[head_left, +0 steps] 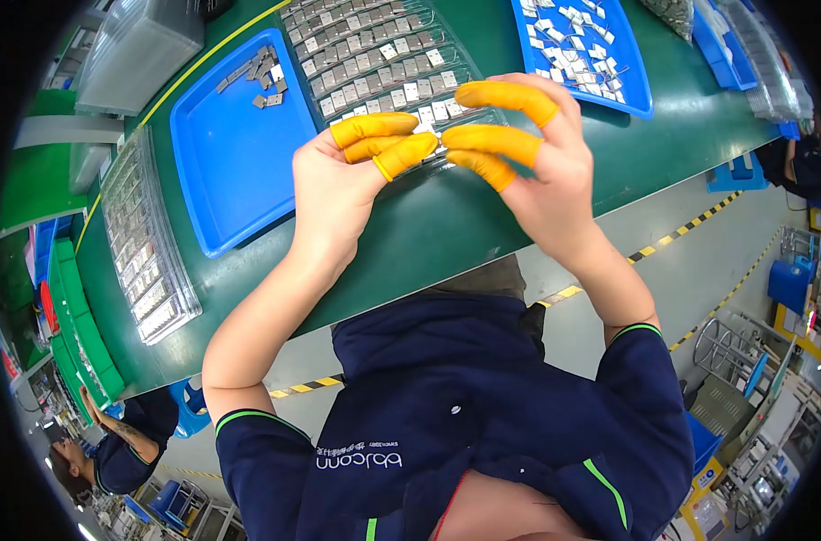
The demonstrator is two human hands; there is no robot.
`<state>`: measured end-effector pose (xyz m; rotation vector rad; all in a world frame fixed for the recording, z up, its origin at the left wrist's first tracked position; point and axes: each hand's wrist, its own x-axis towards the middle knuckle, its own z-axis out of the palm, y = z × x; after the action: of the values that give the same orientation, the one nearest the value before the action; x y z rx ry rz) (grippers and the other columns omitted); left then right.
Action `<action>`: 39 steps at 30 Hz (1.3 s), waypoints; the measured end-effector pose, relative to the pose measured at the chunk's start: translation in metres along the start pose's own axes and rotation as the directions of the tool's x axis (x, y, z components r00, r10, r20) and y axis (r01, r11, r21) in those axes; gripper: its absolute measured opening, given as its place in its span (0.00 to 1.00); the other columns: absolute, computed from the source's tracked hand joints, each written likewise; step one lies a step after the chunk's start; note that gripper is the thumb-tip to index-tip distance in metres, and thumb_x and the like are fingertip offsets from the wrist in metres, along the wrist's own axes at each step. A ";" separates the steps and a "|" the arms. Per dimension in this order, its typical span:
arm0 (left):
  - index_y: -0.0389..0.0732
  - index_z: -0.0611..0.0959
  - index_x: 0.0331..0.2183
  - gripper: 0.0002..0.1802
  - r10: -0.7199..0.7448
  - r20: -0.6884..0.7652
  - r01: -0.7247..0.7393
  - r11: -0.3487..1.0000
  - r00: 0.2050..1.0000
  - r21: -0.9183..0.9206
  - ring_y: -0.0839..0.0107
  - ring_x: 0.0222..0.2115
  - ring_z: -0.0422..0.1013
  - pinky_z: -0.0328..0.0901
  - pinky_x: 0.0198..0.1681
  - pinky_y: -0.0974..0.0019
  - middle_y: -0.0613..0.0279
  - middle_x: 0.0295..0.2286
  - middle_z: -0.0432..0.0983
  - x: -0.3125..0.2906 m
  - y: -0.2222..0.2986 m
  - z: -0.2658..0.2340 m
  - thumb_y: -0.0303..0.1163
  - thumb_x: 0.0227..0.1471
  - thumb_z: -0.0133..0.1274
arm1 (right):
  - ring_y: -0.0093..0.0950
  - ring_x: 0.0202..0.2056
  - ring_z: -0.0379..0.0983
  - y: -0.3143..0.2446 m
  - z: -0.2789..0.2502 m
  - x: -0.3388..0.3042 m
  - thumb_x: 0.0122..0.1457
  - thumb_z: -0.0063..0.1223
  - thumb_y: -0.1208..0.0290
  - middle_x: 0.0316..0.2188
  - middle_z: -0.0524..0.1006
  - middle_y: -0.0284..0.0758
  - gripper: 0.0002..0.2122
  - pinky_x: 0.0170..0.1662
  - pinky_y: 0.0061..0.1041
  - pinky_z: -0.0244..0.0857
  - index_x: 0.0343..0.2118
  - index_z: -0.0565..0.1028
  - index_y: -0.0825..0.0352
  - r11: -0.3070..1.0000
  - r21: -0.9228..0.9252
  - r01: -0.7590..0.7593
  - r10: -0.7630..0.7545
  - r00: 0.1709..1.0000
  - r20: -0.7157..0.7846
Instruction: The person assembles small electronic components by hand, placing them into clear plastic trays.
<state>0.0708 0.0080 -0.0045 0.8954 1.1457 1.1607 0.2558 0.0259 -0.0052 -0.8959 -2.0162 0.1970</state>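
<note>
Hands at work over a green surface, seen from the head. The left hand and the right hand, both bare apart from yellow finger covers, meet near the upper middle of the view. The left hand's thumb and finger are pinched together at a small part; the right hand grips it from the other side between thumb and finger, with a further finger raised apart. The part lies between the two sets of fingertips, above the near edge of a clear tray, and is mostly covered, so its shape cannot be told.

The clear tray carries rows of grey and white blocks. To its left lies a blue tray with a few grey pieces gathered at its far end; to its right, a second blue tray bears scattered white pieces. Farther left, a narrow clear tray of filled rows lies near a green bin. At lower left, a co-worker is beside a blue stool.
</note>
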 end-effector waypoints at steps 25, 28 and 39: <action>0.39 0.80 0.39 0.15 0.387 -0.054 -0.178 0.539 0.920 0.823 0.75 0.31 0.72 0.65 0.35 0.73 0.59 0.34 0.77 0.050 0.045 -0.161 0.30 0.46 0.55 | 0.45 0.53 0.61 0.024 -0.058 0.034 0.45 0.61 0.57 0.51 0.65 0.43 0.35 0.59 0.43 0.47 0.53 0.61 0.69 0.727 0.686 -0.041 0.136 0.987 -0.086; 0.42 0.80 0.39 0.18 0.433 -0.066 -0.079 0.309 0.899 0.948 0.67 0.33 0.72 0.65 0.37 0.69 0.53 0.35 0.76 0.061 0.036 -0.147 0.35 0.43 0.58 | 0.45 0.53 0.60 0.008 -0.075 0.041 0.46 0.60 0.56 0.51 0.65 0.42 0.34 0.59 0.43 0.46 0.53 0.61 0.68 0.701 0.712 0.027 0.103 0.985 -0.139; 0.38 0.82 0.30 0.15 0.463 -0.058 -0.082 0.277 0.884 0.957 0.62 0.32 0.71 0.65 0.37 0.65 0.53 0.31 0.75 0.062 0.013 -0.127 0.32 0.36 0.62 | 0.45 0.55 0.56 -0.016 -0.119 0.088 0.50 0.55 0.55 0.54 0.62 0.41 0.30 0.60 0.45 0.41 0.54 0.62 0.63 0.477 0.774 0.417 -0.154 0.906 -0.393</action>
<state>-0.0554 0.0671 -0.0315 1.9449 2.1149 0.8240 0.3116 0.0496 0.1309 0.0789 -1.4665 0.7562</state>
